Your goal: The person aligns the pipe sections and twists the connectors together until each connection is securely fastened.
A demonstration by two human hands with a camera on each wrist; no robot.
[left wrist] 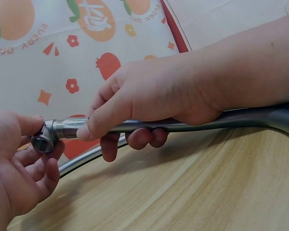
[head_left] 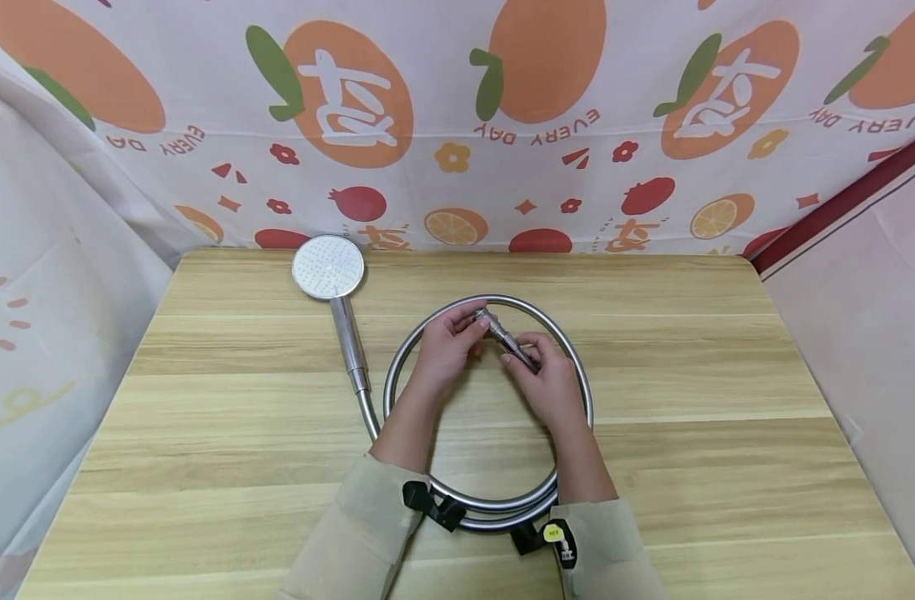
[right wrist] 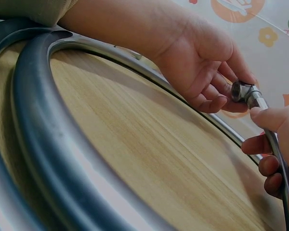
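A silvery shower hose [head_left: 585,392] lies coiled on the wooden table, and both hands are inside the loop's outline in the head view. My left hand [head_left: 444,348] pinches a short metal elbow fitting [left wrist: 42,143] at the hose's end between thumb and fingers. Its threaded round opening [right wrist: 237,91] shows in the right wrist view. My right hand [head_left: 551,383] grips the hose just behind, thumb on the ribbed metal nut [left wrist: 67,129] beside the elbow. At the hose's other end is a round hand shower [head_left: 327,267] with a white spray face turned up.
The wooden table [head_left: 697,350] ends at a fruit-printed cloth [head_left: 457,183] hanging behind it. White cloth [head_left: 52,275] hangs on the left, and a pale panel [head_left: 862,300] with a dark red edge stands on the right. Hose coils pass under both forearms.
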